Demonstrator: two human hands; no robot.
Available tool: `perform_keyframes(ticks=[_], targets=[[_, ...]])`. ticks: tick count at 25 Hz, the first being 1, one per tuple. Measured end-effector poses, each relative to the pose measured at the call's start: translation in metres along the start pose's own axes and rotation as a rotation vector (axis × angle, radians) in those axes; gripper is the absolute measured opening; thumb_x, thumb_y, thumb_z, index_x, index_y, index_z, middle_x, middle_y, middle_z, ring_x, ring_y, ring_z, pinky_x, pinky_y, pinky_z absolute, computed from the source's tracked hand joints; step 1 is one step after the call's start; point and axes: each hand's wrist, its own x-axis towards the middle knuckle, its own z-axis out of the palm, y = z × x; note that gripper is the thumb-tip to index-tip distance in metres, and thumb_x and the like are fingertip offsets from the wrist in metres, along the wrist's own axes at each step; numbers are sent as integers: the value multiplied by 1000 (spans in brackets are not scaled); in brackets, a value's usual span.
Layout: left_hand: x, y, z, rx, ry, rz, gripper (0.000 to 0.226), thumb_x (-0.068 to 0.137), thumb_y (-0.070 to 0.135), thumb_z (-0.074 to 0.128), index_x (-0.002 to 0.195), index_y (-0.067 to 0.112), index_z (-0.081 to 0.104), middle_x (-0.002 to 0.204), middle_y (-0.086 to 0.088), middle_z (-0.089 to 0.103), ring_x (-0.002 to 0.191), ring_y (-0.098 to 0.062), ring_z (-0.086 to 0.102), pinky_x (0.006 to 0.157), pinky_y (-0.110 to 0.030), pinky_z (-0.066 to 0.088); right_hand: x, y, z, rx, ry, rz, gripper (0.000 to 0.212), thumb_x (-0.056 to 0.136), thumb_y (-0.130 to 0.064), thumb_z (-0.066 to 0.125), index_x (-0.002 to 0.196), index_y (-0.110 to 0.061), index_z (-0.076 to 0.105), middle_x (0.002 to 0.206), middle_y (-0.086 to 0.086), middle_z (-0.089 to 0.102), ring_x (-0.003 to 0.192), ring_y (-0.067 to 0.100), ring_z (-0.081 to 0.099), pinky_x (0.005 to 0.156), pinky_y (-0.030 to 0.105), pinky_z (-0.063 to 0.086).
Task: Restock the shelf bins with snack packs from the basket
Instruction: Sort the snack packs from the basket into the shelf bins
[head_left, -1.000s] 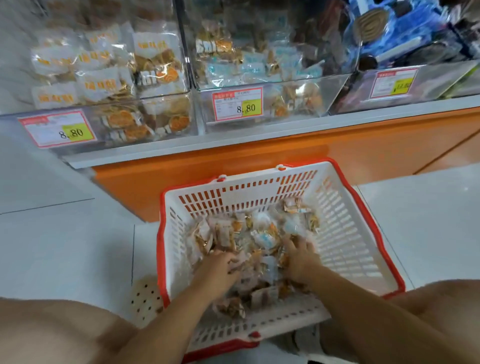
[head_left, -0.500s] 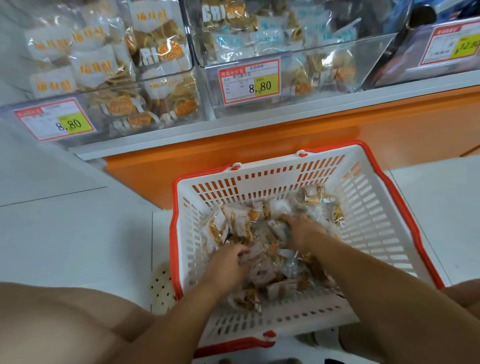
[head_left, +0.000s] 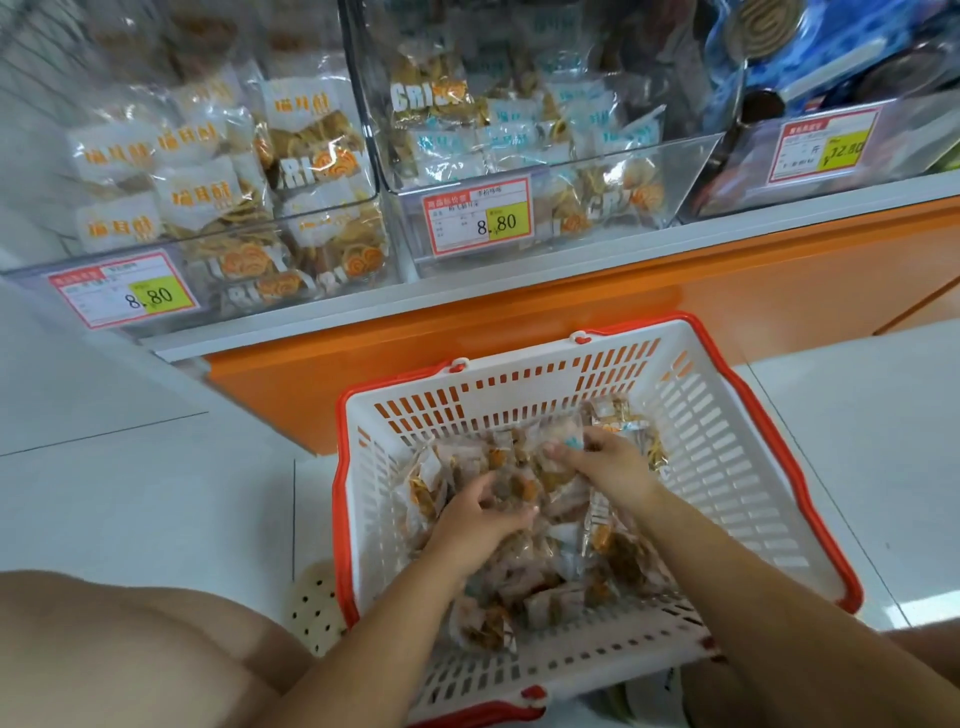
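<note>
A white basket with a red rim (head_left: 717, 467) stands on the floor in front of me, holding a heap of clear snack packs (head_left: 550, 587). Both hands are down in the heap. My left hand (head_left: 480, 517) has its fingers curled round packs at the middle of the pile. My right hand (head_left: 605, 460) grips a pack with pale blue print at the far side of the pile. Above, two clear shelf bins hold the same kind of packs: a left bin (head_left: 171, 244) with orange-print packs and a middle bin (head_left: 691, 171) with blue-print packs.
Price tags marked 8.80 (head_left: 124, 296) (head_left: 478, 215) hang on the two bins; a third bin at right carries a 12.80 tag (head_left: 826, 148) and blue goods. An orange shelf base (head_left: 597, 306) runs behind the basket. My knees flank it on the white tiled floor (head_left: 130, 493).
My right hand has reached further to the far side of the basket and closed on a pack. My left hand has shifted slightly forward in the pile. The camera has tilted up toward the bins.
</note>
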Motion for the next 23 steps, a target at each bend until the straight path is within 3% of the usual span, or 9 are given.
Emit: perform_keyframes(ticks=[3, 5, 7, 9, 12, 15, 18, 21, 23], targets=[[-3, 18, 0, -463, -90, -27, 74, 71, 38, 84, 136, 20, 54, 127, -1, 64, 109, -20, 66, 91, -36, 55, -23, -13, -2, 184, -46, -35, 41, 83, -36, 74, 59, -11, 52, 59, 3, 52, 56, 15, 60, 55, 20, 50], [-10, 27, 0, -596, -136, 4, 47, 81, 15, 76, 126, 11, 62, 111, -5, 73, 97, -22, 72, 79, -30, 58, -29, -10, -3, 239, -48, -58, 53, 79, -54, 72, 72, -2, 66, 78, 17, 69, 75, 37, 67, 74, 41, 58], [-17, 31, 0, -609, -179, 36, 38, 83, 10, 73, 120, 10, 64, 106, -6, 75, 93, -22, 73, 74, -28, 59, -34, -8, -6, 280, -42, -59, 80, 69, -70, 71, 92, 6, 67, 97, 34, 66, 85, 50, 63, 87, 56, 53], [-23, 34, 0, -640, -204, 54, 40, 79, 13, 74, 118, 9, 65, 107, -7, 74, 91, -22, 73, 71, -27, 59, -40, -10, -10, 316, -42, -65, 99, 60, -75, 73, 95, 16, 58, 98, 41, 60, 79, 52, 60, 85, 51, 55], [-31, 37, -1, -652, -207, 70, 42, 77, 14, 74, 117, 7, 65, 109, -9, 74, 91, -23, 72, 69, -27, 60, -51, -17, -13, 319, -20, -106, 110, 50, -78, 75, 91, 21, 53, 81, 34, 58, 66, 34, 52, 57, 30, 49], [-39, 38, -1, -663, -203, 89, 29, 84, 8, 70, 112, 9, 67, 107, -10, 74, 88, -23, 72, 68, -27, 60, -59, -21, -12, 352, -10, -111, 103, 54, -72, 76, 93, 21, 54, 84, 30, 57, 66, 29, 49, 51, 30, 51], [-45, 40, -2, -659, -173, 113, 27, 86, 7, 69, 113, 8, 68, 107, -12, 74, 90, -26, 72, 70, -29, 61, -69, -28, -12, 432, -63, -62, 67, 73, -56, 73, 99, 6, 69, 101, 32, 66, 86, 36, 61, 85, 56, 53], [-54, 49, -5, -663, -90, 165, 23, 87, 7, 68, 111, 9, 68, 106, -12, 74, 96, -29, 72, 74, -32, 61, -77, -37, -14, 415, -129, -71, 34, 87, -41, 66, 110, -16, 71, 111, 10, 72, 108, 31, 66, 101, 54, 47], [-63, 59, -11, -652, -37, 224, 21, 87, 10, 69, 108, 12, 68, 103, -7, 75, 95, -25, 72, 76, -33, 60, -86, -51, -13, 351, -151, -123, 41, 81, -39, 72, 118, -22, 65, 110, 1, 73, 105, 23, 68, 99, 50, 50]])
